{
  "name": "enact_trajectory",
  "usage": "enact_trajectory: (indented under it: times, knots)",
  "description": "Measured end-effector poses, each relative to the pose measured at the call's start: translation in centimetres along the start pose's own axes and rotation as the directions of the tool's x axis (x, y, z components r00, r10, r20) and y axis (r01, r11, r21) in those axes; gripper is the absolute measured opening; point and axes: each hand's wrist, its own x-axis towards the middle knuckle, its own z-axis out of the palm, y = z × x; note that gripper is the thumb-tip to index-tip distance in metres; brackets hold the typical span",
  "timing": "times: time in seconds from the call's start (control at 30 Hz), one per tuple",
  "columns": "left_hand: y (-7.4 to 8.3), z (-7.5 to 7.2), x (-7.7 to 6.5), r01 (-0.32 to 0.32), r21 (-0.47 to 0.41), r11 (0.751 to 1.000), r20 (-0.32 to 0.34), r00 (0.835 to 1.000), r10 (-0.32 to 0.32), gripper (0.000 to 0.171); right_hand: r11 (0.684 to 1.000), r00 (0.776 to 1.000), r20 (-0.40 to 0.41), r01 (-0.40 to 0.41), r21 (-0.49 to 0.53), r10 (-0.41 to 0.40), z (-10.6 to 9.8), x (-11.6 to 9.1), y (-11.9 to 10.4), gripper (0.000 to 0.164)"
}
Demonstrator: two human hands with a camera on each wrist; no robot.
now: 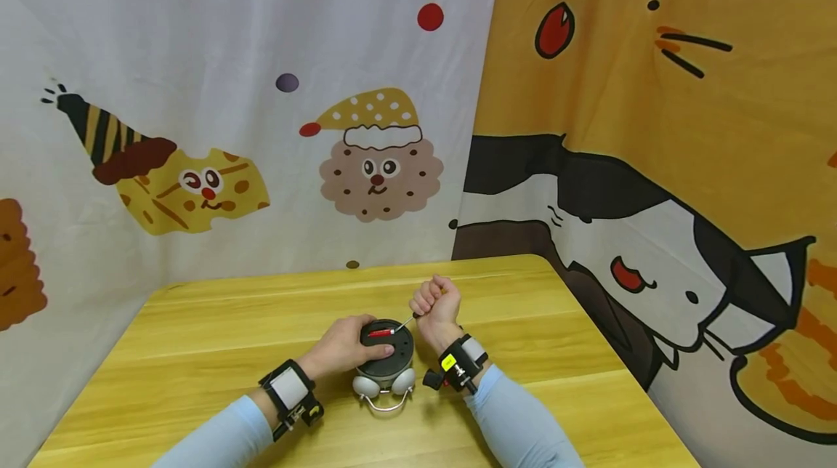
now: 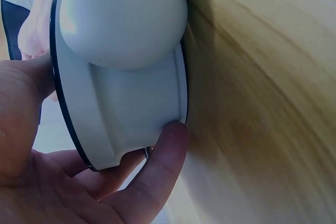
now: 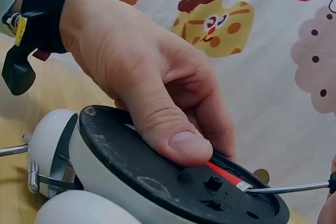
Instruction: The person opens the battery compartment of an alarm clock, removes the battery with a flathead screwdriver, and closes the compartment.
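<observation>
A white twin-bell alarm clock (image 1: 403, 357) lies with its black back facing up, bells and wire carrying handle toward the person. My left hand (image 1: 343, 344) grips it from the left side, thumb across the back; in the left wrist view its fingers (image 2: 168, 148) hold the white casing from below. A red battery (image 3: 224, 174) sits in the slot of the back, partly behind the thumb in the right wrist view. My right hand (image 1: 437, 308) is closed round a screwdriver (image 3: 294, 188). The screwdriver's metal tip touches the battery's silvery-white end. Its grip is mostly hidden in the fist.
The clock rests on a yellow wood-grain table (image 1: 261, 323). Its two white bells (image 1: 366, 386) and curved metal handle (image 1: 386, 407) stick out toward the near side. A printed cartoon curtain (image 1: 229, 54) hangs behind the table and along its right side.
</observation>
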Motion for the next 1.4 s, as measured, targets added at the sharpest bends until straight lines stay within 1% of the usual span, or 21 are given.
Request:
enact_trajectory:
  times: [0.1,0.23,0.5,0.63,0.8,0.97,1.1,1.2,1.4]
  knots:
    - [0.1,0.0,-0.1,0.012,0.003,1.0,0.004,1.0,-0.012,0.067,1.0,1.0,0.008,-0.006,0.013,0.005,0.1,0.0,-0.1,0.054]
    - [0.1,-0.1,-0.1,0.015,0.012,1.0,-0.001,1.0,-0.015,0.068,1.0,1.0,0.03,-0.007,-0.006,0.008,0.8,-0.2,-0.4,0.055]
    - [0.4,-0.1,-0.1,0.016,-0.003,1.0,0.01,1.0,-0.016,0.067,0.994,0.998,0.058,0.012,-0.104,-0.006,0.5,-0.3,-0.5,0.054]
    - [0.3,-0.1,0.0,0.015,-0.004,1.0,0.009,1.0,-0.015,0.067,0.992,0.997,0.075,0.029,-0.124,-0.019,0.7,-0.5,-0.8,0.054]
    - [0.3,-0.1,0.0,0.02,0.0,1.0,0.008,1.0,-0.02,0.068,0.988,0.993,0.111,0.049,-0.149,-0.032,0.9,-0.6,-1.2,0.051]
    - [0.2,-0.1,0.0,0.024,-0.001,1.0,0.011,1.0,-0.024,0.07,0.98,0.987,0.161,0.055,-0.192,-0.024,1.0,-0.6,-1.7,0.051]
    - [0.3,-0.1,-0.1,0.032,-0.004,0.999,0.013,0.999,-0.032,0.071,0.963,0.978,0.208,0.076,-0.26,-0.021,1.2,-0.6,-2.2,0.05]
    - [0.3,-0.1,-0.1,0.025,-0.001,1.0,0.013,1.0,-0.024,0.071,0.942,0.973,0.229,0.095,-0.322,-0.02,1.4,-0.6,-2.7,0.049]
    - [0.4,-0.1,-0.1,0.029,-0.005,1.0,0.014,0.999,-0.029,0.072,0.882,0.959,0.28,0.16,-0.443,-0.033,1.8,-0.8,-3.8,0.05]
